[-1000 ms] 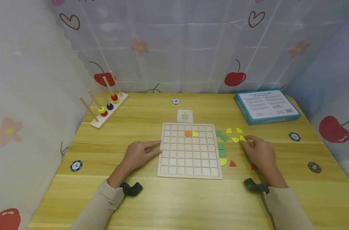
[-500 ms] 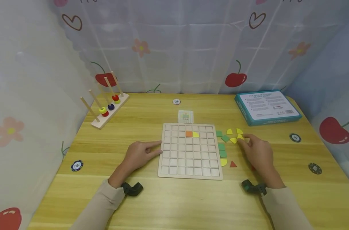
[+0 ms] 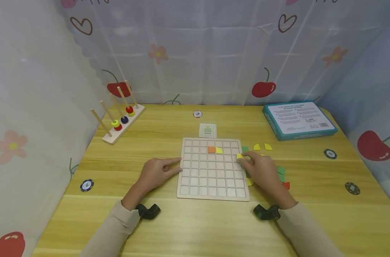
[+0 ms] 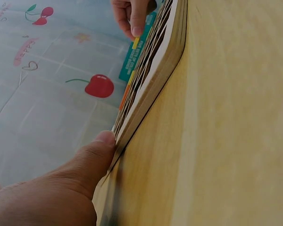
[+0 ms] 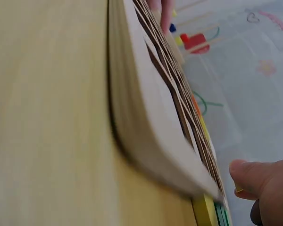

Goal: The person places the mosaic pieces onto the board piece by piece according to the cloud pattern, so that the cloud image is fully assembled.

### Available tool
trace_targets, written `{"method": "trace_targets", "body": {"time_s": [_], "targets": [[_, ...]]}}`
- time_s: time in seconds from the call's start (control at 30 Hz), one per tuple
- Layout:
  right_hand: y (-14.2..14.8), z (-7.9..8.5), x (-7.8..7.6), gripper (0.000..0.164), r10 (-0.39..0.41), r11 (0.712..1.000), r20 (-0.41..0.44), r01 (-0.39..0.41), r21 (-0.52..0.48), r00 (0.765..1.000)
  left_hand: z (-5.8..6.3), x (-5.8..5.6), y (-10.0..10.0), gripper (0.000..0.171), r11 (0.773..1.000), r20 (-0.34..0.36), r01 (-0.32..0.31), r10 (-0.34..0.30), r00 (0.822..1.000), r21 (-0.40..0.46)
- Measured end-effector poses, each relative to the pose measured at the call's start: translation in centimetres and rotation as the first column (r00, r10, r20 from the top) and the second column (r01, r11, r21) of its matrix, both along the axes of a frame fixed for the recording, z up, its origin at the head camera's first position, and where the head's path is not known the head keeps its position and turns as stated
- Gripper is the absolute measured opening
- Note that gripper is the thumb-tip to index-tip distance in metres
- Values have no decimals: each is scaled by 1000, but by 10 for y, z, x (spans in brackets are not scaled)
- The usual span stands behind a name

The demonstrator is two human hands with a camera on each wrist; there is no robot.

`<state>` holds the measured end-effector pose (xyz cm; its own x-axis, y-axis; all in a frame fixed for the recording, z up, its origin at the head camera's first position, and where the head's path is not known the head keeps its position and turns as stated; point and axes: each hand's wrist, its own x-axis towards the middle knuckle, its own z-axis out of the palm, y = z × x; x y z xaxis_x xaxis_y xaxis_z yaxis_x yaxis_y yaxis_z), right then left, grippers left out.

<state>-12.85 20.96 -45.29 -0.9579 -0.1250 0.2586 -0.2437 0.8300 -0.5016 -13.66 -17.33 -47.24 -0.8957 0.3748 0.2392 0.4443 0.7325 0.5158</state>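
A wooden grid board (image 3: 198,191) lies flat at the middle of the table, holding an orange square tile (image 3: 211,150) and a yellow quarter-circle tile (image 3: 219,150) side by side. My left hand (image 3: 156,174) touches the board's left edge with extended thumb and index finger. Over the right edge, my right hand (image 3: 262,170) pinches another yellow quarter-circle tile (image 3: 239,156) between thumb and fingers. That tile also shows as a yellow sliver (image 4: 136,43) in the left wrist view. Behind the board lies a small pattern card (image 3: 208,130).
Loose yellow tiles (image 3: 268,146), green tiles (image 3: 281,170) and a red tile (image 3: 286,185) lie right of the board, some hidden under the right hand. A teal box (image 3: 299,119) stands back right, a peg stand with beads (image 3: 124,125) back left. Poker chips (image 3: 330,154) lie around.
My right hand has picked a yellow quarter-circle tile from the loose pile and carried it left to the board's right edge. The left hand keeps its place.
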Motion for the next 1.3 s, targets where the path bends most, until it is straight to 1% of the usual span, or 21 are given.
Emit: {"method": "trace_targets", "body": {"time_s": [0.13,0.23,0.3,0.53,0.77,0.97,1.07,1.13,1.2,1.3], "targets": [[-19,0,-2,35,29,1000,60,-29,-6,998,-1,0,1,40,1000,-6,4,-4,1000,6],[-28,-2,-2,35,41,999,70,-42,16,997,-1,1,1,40,1000,0,5,-5,1000,9],[-32,-4,-2,34,43,998,54,-44,32,998,-1,1,1,40,1000,2,4,-4,1000,6],[-34,-11,-1,34,36,998,-49,-33,60,998,-1,2,0,41,1000,-4,0,0,1000,2],[-35,-14,1,30,13,999,-52,-12,30,999,-2,1,0,41,1000,9,3,-3,1000,-6],[-35,-14,1,30,24,1000,-57,-23,18,998,-1,1,0,40,1000,-1,4,-4,1000,2],[-33,-16,1,34,28,999,-78,-30,-24,997,-1,1,0,40,1000,-8,4,-4,1000,8],[-29,-17,0,36,23,997,-98,-30,-72,995,0,1,0,41,1000,-4,4,-4,1000,12],[-24,-18,0,33,18,992,-135,-34,-121,991,1,1,1,41,1000,2,3,-3,1000,11],[-13,-18,-1,27,14,987,-195,-45,-157,981,2,1,1,41,1000,7,1,-1,1000,8]]}}
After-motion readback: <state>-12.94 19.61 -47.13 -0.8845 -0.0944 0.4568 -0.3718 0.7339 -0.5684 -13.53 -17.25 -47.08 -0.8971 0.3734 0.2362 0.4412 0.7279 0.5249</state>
